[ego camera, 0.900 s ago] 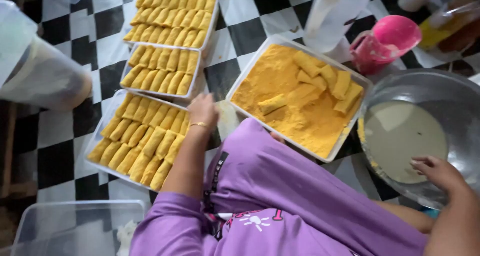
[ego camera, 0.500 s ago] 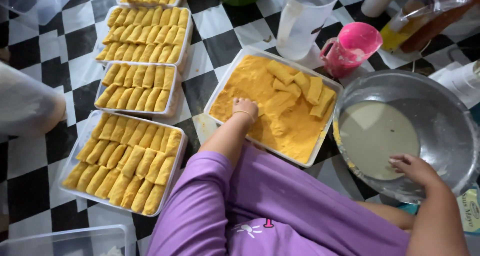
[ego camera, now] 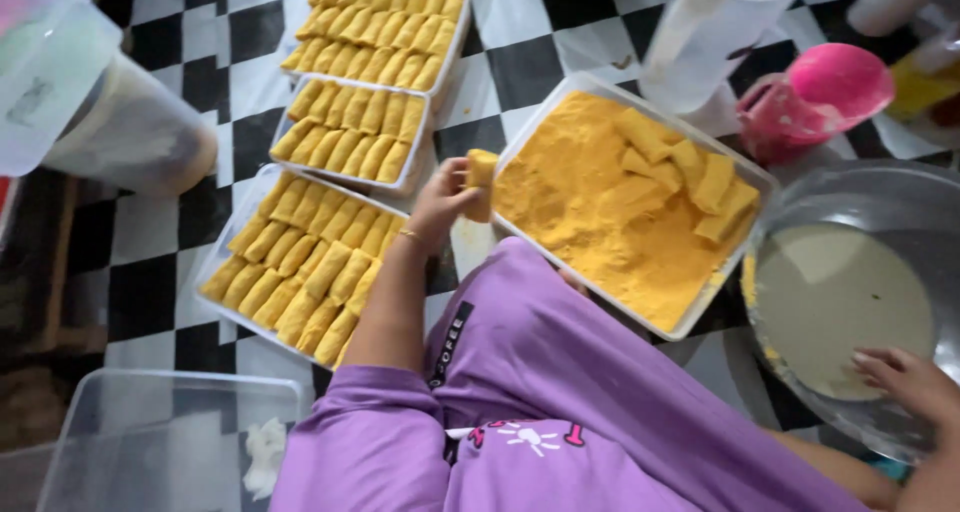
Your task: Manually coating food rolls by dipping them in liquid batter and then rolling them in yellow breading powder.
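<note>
Left hand (ego camera: 440, 204) lifts a crumbed roll (ego camera: 481, 182).
Fingers closed on the roll, between the crumb tray (ego camera: 745, 167) and the nearest tray of rolls (ego camera: 222, 254); right hand (ego camera: 905, 380) spread flat on the batter bowl (ego camera: 900, 187) rim.

The left hand (ego camera: 440, 204) holds a crumbed roll (ego camera: 481, 182) over the narrow strip of checkered floor (ego camera: 180, 272) between the crumb tray (ego camera: 600, 97) and the nearest tray of coated rolls (ego camera: 300, 262); that strip is the only open lane there. Two more filled trays (ego camera: 350, 137) close the far side. A clear jug (ego camera: 715, 27) and pink cup (ego camera: 815, 97) crowd the crumb tray's far edge. The metal batter bowl (ego camera: 860, 292) sits just beside it, the right hand (ego camera: 905, 382) on its rim
</note>
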